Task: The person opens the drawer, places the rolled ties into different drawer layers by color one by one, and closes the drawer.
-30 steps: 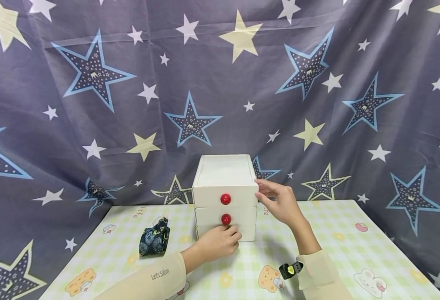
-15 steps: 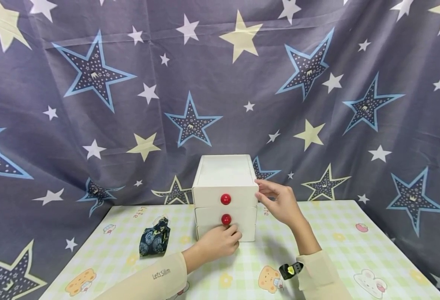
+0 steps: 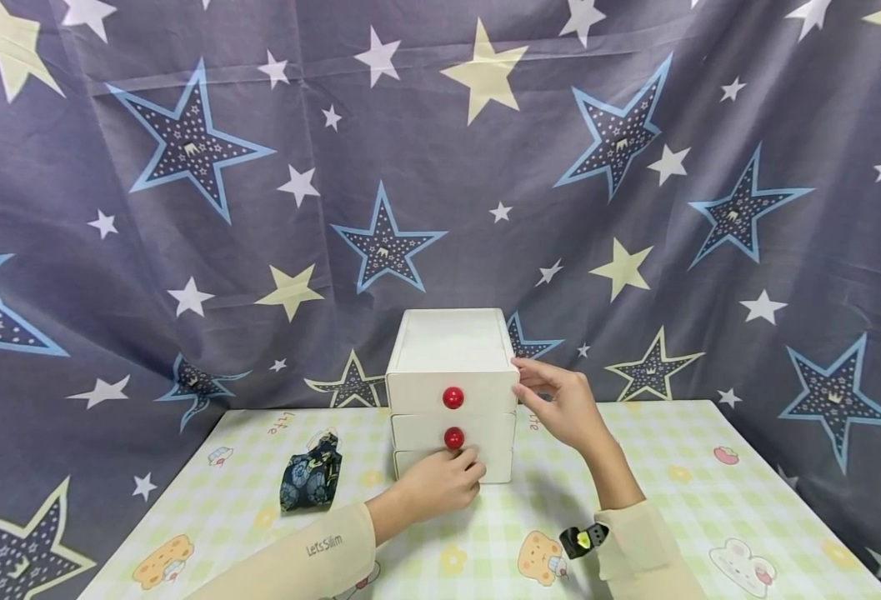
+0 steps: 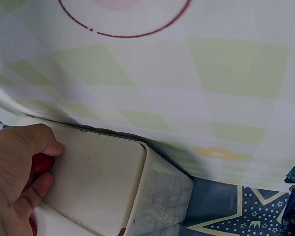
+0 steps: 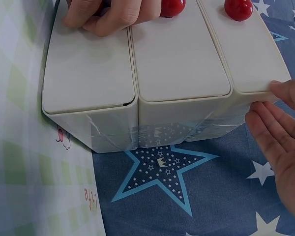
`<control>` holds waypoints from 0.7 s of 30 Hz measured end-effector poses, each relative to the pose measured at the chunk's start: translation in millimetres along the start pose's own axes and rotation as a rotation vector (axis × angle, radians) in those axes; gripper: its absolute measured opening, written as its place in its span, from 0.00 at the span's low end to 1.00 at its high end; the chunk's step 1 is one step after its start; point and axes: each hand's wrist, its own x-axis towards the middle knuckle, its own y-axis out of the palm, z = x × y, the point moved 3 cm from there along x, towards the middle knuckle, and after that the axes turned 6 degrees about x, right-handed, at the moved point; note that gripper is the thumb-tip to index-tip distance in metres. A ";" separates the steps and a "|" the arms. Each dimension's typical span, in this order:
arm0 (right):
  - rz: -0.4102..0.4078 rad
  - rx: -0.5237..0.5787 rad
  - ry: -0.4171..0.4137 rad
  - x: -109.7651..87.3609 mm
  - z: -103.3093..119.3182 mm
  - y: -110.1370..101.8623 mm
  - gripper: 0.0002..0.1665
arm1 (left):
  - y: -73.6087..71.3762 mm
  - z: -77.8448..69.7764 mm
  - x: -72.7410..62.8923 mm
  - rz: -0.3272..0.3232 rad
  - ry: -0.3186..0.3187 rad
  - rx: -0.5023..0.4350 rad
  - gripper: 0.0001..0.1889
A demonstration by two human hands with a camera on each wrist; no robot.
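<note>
A white three-drawer cabinet (image 3: 448,340) stands on the table with its drawers closed. Each drawer front has a round red knob. My left hand (image 3: 438,483) pinches the lowest knob (image 4: 42,163) between thumb and fingers, as the left wrist view shows. On the cabinet's right side, my right hand (image 3: 563,407) touches the upper front corner. In the right wrist view its thumb lies at the front edge of the top drawer (image 5: 250,54), while the fairly straight fingers (image 5: 273,130) rest against the side wall. The middle knob (image 3: 453,437) and top knob (image 3: 452,397) are untouched.
A dark blue patterned cloth bundle (image 3: 310,481) lies left of the cabinet. Green-and-white checked cloth (image 3: 635,467) with cartoon prints covers the table. Behind it hangs a grey-blue star curtain (image 3: 440,150). Below the right hand, a black strap-like item (image 3: 583,542) is at the sleeve cuff.
</note>
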 end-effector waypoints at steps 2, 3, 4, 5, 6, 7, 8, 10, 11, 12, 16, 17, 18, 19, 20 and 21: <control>0.000 -0.001 0.000 0.1 0.0 -0.2 0.23 | -1.1 0.5 -0.1 0.002 0.005 0.004 0.08; -0.002 -0.002 0.000 0.2 0.1 -0.2 0.23 | -1.8 0.7 -0.2 0.002 0.007 0.005 0.08; -0.003 -0.003 -0.001 0.1 -0.1 -0.3 0.23 | -2.5 0.8 -0.3 0.002 0.009 0.005 0.08; -0.004 -0.003 -0.001 0.0 -0.2 -0.3 0.23 | -3.2 0.9 -0.3 0.001 0.009 0.004 0.08; -0.005 -0.003 -0.001 -0.1 -0.3 -0.2 0.23 | -3.9 0.9 -0.4 0.000 0.010 0.000 0.08; -0.005 -0.004 -0.003 -0.3 -0.4 -0.1 0.23 | -4.8 0.8 -0.6 -0.002 0.010 -0.004 0.08; -0.005 -0.005 -0.004 -0.4 -0.6 0.1 0.23 | -5.7 0.7 -0.8 -0.006 0.009 -0.009 0.08; -0.003 -0.008 -0.005 -0.8 -1.1 0.6 0.23 | -7.1 0.0 -1.4 -0.009 0.010 -0.017 0.07; -0.003 -0.009 -0.004 -0.9 -1.3 0.9 0.23 | -7.7 -0.5 -1.6 -0.012 0.010 -0.022 0.07; -0.002 -0.011 -0.005 -1.1 -1.5 1.1 0.23 | -8.3 -1.0 -1.9 -0.014 0.010 -0.026 0.07; 0.002 -0.014 0.004 -1.6 -2.2 1.3 0.23 | -10.2 -2.2 -2.8 -0.020 0.010 -0.031 0.08; 0.002 -0.014 0.007 -1.6 -2.3 1.1 0.22 | -10.7 -2.3 -3.0 -0.020 0.009 -0.032 0.08; 0.003 -0.015 0.006 -1.6 -2.3 1.1 0.23 | -11.2 -2.3 -3.2 -0.020 0.009 -0.032 0.07; 0.004 -0.017 0.007 -1.5 -2.2 0.9 0.22 | -11.7 -2.4 -3.4 -0.018 0.010 -0.034 0.07; 0.004 -0.018 0.008 -1.5 -2.0 0.8 0.23 | -12.2 -2.5 -3.7 -0.015 0.012 -0.034 0.07; 0.004 -0.019 0.008 -1.4 -1.8 0.7 0.23 | -12.7 -2.5 -3.9 -0.011 0.015 -0.035 0.07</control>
